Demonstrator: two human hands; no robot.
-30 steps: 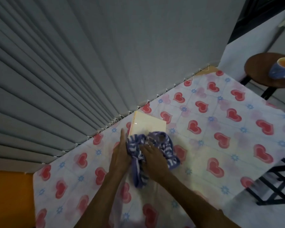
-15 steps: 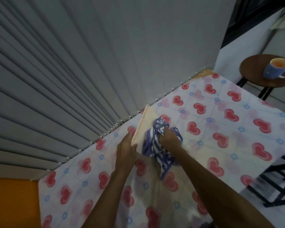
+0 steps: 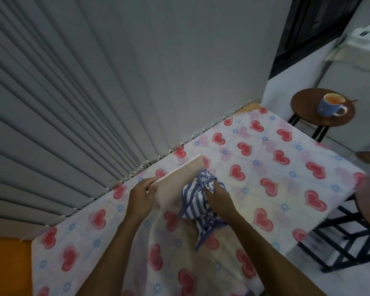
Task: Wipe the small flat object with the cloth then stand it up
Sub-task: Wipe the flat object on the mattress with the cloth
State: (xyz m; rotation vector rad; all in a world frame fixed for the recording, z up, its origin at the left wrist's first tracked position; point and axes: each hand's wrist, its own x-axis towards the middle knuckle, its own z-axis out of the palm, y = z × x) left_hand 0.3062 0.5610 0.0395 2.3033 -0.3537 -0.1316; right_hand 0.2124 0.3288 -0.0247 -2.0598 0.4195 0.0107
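A small flat cream-coloured object (image 3: 175,180), like a thin book, is tilted up on its lower edge on the heart-patterned tablecloth (image 3: 286,184). My left hand (image 3: 142,194) grips its near upper corner. My right hand (image 3: 219,198) is closed on a bunched blue-and-white striped cloth (image 3: 195,201) and presses it against the object's face. Part of the cloth hangs down onto the table in front of the object.
Grey vertical blinds (image 3: 94,103) run along the table's far edge just behind the object. A round brown stool (image 3: 308,103) at the right carries a blue mug (image 3: 329,105) with a stick in it. Black chair frames (image 3: 350,242) stand off the table's right edge.
The flat object lay flat a second ago; my left hand has lifted it onto its edge. My right hand with the cloth has moved over its raised face.
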